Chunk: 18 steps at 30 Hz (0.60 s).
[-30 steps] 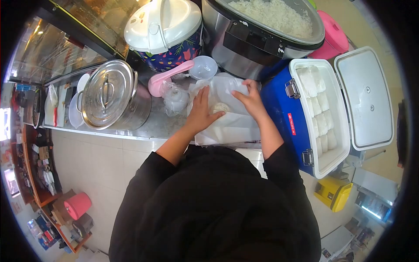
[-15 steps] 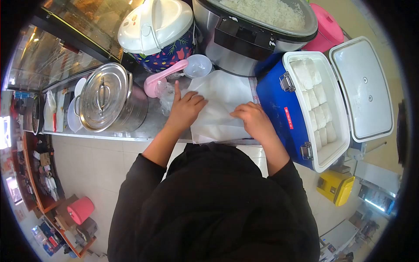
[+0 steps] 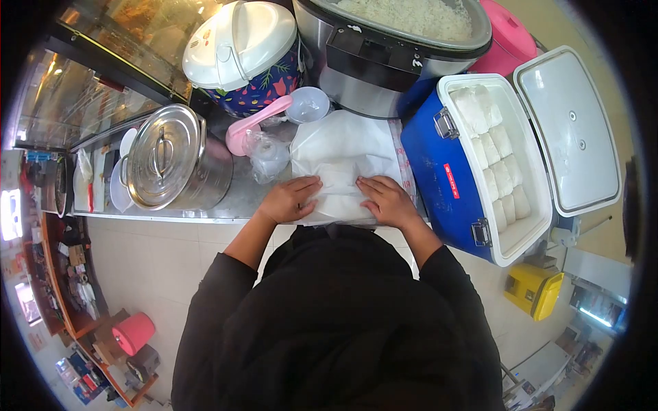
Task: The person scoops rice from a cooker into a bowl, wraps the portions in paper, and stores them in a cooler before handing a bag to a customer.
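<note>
White wrapping paper lies on the counter in front of me, with a raised folded band across its lower part. My left hand grips the left end of this fold, fingers on top and thumb close to the near edge. At the right end, my right hand holds the fold in a similar way, fingertips pointing inward. Whatever the fold covers is hidden. Left of the paper sit a clear plastic bag and a pink scoop. A translucent bowl touches the area behind.
A large rice cooker full of rice stands behind the paper. On the right is an open blue cooler box with rows of white wrapped packets. A lidded steel pot and a patterned rice container stand left.
Both hands have come down toward the near edge of the paper and now hold it at both ends. The near part of the paper has been folded over into a raised band.
</note>
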Each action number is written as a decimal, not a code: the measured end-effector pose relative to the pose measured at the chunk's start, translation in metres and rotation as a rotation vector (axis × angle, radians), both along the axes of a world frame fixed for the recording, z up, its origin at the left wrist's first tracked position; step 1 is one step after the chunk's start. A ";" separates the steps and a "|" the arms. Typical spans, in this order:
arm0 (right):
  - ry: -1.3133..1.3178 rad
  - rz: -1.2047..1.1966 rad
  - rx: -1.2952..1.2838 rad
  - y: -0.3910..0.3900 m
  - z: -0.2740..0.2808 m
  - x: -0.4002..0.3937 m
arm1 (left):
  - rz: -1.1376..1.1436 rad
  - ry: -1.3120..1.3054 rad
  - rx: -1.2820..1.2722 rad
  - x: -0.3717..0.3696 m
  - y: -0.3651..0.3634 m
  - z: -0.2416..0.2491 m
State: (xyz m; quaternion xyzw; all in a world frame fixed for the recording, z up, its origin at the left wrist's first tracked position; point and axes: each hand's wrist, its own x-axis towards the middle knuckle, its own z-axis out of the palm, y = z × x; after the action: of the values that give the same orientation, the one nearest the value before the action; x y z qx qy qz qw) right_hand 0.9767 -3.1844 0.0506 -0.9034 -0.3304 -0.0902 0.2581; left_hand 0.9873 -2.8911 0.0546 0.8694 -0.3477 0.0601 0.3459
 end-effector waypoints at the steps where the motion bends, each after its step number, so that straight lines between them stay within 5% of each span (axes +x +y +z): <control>1: -0.008 0.013 -0.004 -0.001 -0.004 0.001 | -0.016 -0.037 0.012 0.000 0.002 -0.006; 5: 0.123 0.014 0.020 -0.006 -0.012 0.010 | -0.018 0.056 0.079 0.014 0.006 -0.019; 8: 0.571 -0.264 -0.091 0.008 0.012 0.029 | 0.138 0.371 0.117 0.029 -0.008 -0.003; 12: 0.434 -0.376 -0.175 0.030 0.021 0.067 | 0.325 0.562 0.078 0.055 -0.032 0.020; 15: 0.360 -0.304 -0.341 0.034 0.033 0.087 | 0.171 0.052 0.174 0.072 -0.025 0.001; 18: 0.528 -0.185 -0.393 0.034 0.036 0.092 | 0.052 0.177 0.392 0.074 -0.021 0.005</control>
State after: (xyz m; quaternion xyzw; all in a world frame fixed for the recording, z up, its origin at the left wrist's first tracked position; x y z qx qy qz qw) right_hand 1.0686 -3.1507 0.0869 -0.9542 -0.1798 0.1889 0.1466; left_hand 1.0609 -2.9122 0.0596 0.9306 -0.2984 -0.0765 0.1978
